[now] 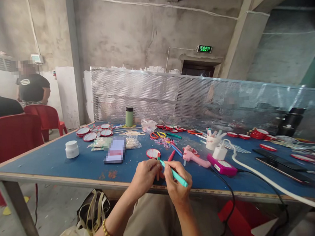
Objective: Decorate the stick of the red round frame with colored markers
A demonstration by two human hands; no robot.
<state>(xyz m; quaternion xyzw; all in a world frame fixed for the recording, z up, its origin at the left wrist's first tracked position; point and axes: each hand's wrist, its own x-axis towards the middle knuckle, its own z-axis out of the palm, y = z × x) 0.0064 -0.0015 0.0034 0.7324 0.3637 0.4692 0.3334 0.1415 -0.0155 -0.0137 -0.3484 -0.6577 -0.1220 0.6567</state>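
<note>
My left hand is closed around a small wooden craft stick whose upper end shows red and green. Its lower part is mostly hidden by my fingers. My right hand grips a teal marker like a pen, with its tip at or very near the stick; whether they touch is too small to tell. Just beyond my hands lies a round, red-rimmed white disc. A red marker and a blue marker lie close by on the blue table.
A pink glue gun, a magenta box and a white cable lie to the right. Beyond stand a cup of pens and a green bottle. Leftward are a phone, a white jar and stacked red-rimmed discs.
</note>
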